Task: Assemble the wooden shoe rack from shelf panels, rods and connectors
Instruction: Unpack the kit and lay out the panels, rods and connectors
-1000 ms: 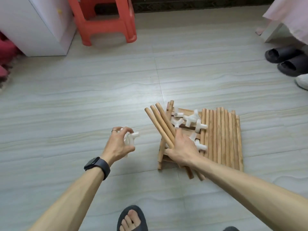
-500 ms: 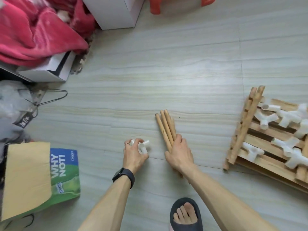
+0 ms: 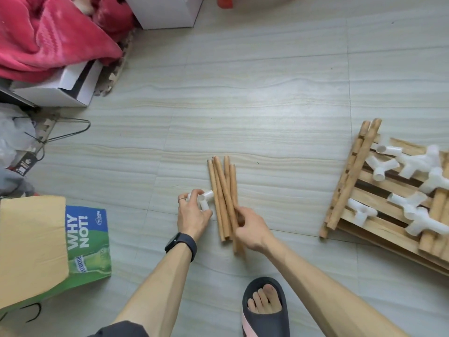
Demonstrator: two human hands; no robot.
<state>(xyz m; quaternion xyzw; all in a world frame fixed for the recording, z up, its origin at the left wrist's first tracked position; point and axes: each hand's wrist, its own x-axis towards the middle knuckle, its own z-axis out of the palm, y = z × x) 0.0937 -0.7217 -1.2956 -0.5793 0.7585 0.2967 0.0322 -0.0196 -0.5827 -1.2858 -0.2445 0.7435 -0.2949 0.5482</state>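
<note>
Head view, the only one. Left hand point(image 3: 193, 220) grips a white connector point(image 3: 206, 200), fingers curled round it. One open socket faces the rods point(image 3: 222, 198), touching or just beside the leftmost one. Rods: approx five in a loose bundle on the floor point(image 3: 267, 105), pointing away from the person, far ends uneven. Right hand point(image 3: 250, 229) has its fingers curled on the near part of the bundle, pinching one or two rods on the right side; can't tell which. Shelf panels point(image 3: 349, 181) are stacked well apart to the right, w/ loose connectors point(image 3: 422, 161) scattered on top and more rods at the frame's right edge.

Step in hand, as I read it: pick one rod and seat it in the connector. To do it well:
- Separate a single rod from the bundle and hold it near its end.
- Line the rod axis up w/ the socket axis, then push straight w/ a slight twist.
- Left hand braces the connector body, fingers off the socket mouth.
- Crooked entry may jam or chip the wood.

Room: wide bare floor ahead, and btwn bundle and panels, good for laying out the frame. Left side is tighter, w/ cardboard box point(image 3: 31, 244), wire hanger point(image 3: 65, 130) and red blanket point(image 3: 48, 37). Slippered foot point(image 3: 264, 305) sits near the rods' close ends, so a rod swung back could hit it.
</note>
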